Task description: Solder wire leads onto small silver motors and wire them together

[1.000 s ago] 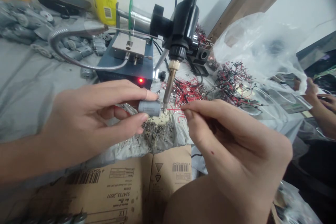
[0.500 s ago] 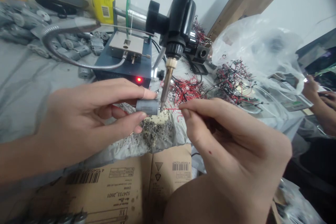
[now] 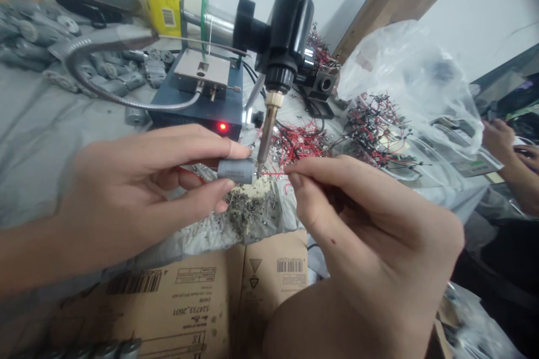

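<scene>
Between the thumb and fingers of my left hand (image 3: 155, 185) lies a small grey cylindrical motor (image 3: 236, 171), held on its side. Its right end is at the tip of a soldering iron (image 3: 266, 137), which hangs from a black holder. My right hand (image 3: 362, 219) pinches a thin red wire (image 3: 274, 173) between thumb and forefinger. The wire's far end reaches the motor's end beside the iron tip; whether it is joined there I cannot tell. Below them, a pale pad (image 3: 255, 193) is strewn with dark solder bits.
A blue solder feeder (image 3: 197, 109) with a lit red lamp and solder spool (image 3: 219, 27) stands behind. Motors (image 3: 113, 70) are heaped left; red wires (image 3: 301, 143) lie behind my right hand. Cardboard (image 3: 189, 303) is in front. Another person's hand (image 3: 499, 137) shows at right.
My right hand has shifted very slightly left with the red wire. The motor and my left hand stay almost still at the iron tip. The other person's hand has moved a little.
</scene>
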Demonstrator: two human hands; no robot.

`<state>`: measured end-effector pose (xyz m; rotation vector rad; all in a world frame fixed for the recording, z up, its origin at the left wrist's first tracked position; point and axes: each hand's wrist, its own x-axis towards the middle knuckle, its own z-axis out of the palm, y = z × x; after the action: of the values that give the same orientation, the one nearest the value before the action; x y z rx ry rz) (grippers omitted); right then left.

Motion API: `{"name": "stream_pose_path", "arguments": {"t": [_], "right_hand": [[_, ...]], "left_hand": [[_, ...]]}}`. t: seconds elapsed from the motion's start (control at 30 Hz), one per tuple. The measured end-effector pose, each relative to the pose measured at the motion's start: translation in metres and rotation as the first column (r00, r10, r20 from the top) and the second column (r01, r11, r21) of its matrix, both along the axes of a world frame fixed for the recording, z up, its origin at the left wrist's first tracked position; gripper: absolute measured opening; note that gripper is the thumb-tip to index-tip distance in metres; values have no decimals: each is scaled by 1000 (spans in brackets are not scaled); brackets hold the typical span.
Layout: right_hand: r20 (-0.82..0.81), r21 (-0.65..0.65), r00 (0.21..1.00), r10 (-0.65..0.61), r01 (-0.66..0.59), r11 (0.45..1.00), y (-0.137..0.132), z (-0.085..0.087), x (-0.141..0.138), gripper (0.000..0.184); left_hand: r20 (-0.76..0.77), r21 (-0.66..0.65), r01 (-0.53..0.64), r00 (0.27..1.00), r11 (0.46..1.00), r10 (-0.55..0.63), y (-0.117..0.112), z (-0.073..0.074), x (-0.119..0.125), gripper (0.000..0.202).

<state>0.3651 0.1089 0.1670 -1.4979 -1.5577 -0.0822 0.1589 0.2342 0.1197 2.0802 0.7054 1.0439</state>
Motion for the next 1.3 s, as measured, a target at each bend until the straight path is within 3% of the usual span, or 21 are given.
{"name": "stream_pose_path", "arguments": {"t": [0.47, 1.07, 1.3], "right_hand": [[-31, -14, 999, -6, 5, 1000, -1, 1, -2, 17], [-50, -7, 998, 29, -29, 1000, 2, 0, 0, 16], [-47, -78, 998, -32, 28, 997, -1, 2, -3, 14]], "left_hand": [[-8, -20, 15, 1000, 1000, -16, 0, 2, -1, 30], [-3, 48, 18, 1000, 999, -18, 1, 3, 1, 31], [18, 64, 4, 1000, 998, -5, -4, 7, 3, 30]]}}
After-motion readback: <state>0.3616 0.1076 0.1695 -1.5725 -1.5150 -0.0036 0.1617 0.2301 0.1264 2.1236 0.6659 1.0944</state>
